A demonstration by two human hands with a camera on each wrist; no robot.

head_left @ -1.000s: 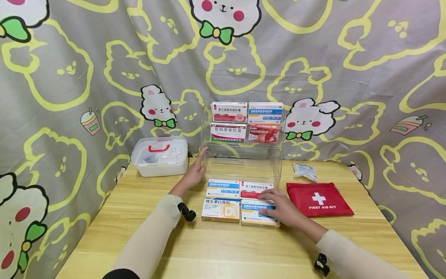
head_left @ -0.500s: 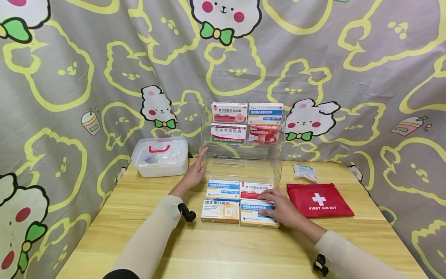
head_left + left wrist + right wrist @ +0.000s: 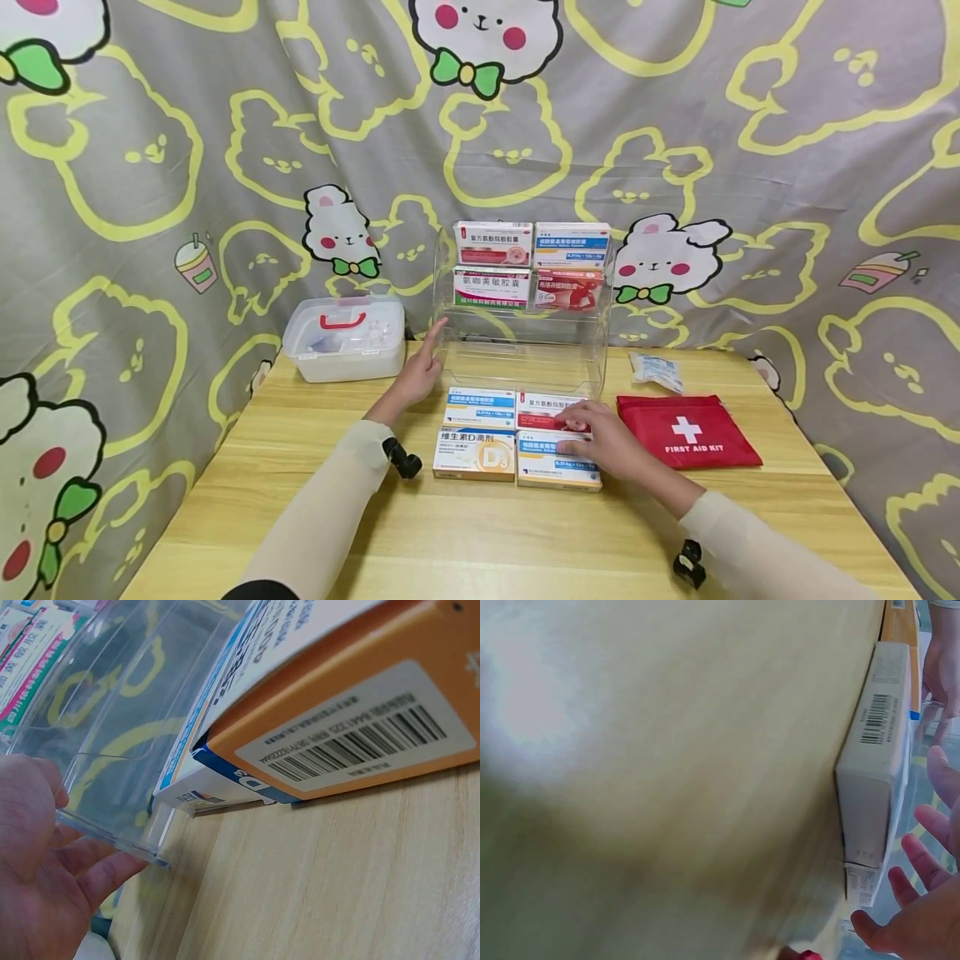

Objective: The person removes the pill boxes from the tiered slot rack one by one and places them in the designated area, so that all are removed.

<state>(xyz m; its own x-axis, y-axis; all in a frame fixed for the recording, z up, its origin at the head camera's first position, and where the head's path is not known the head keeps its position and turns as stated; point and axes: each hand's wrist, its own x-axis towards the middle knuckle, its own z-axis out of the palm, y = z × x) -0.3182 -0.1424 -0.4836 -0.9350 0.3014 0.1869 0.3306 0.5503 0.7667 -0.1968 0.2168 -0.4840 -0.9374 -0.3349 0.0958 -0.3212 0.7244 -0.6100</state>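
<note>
My left hand is at the left side of a clear display rack, index finger straight along it. In the left wrist view, the thumb lies by the rack's edge with the other fingers loosely extended. My right hand is spread over the right-hand boxes, fingers over a red-and-white medicine box and the blue-and-white medicine box in front of it. To their left lie another blue-and-white box and an orange-and-white vitamin D box. Several medicine boxes stand on the rack's upper tiers.
A lidded clear plastic case with a red handle stands back left on the wooden table. On the right lie a red first aid pouch and a small white packet. A patterned curtain hangs close behind.
The right hand's fingers have bent slightly and shifted a little over the boxes. The front boxes have slid a touch to the left. My left hand has stayed by the rack.
</note>
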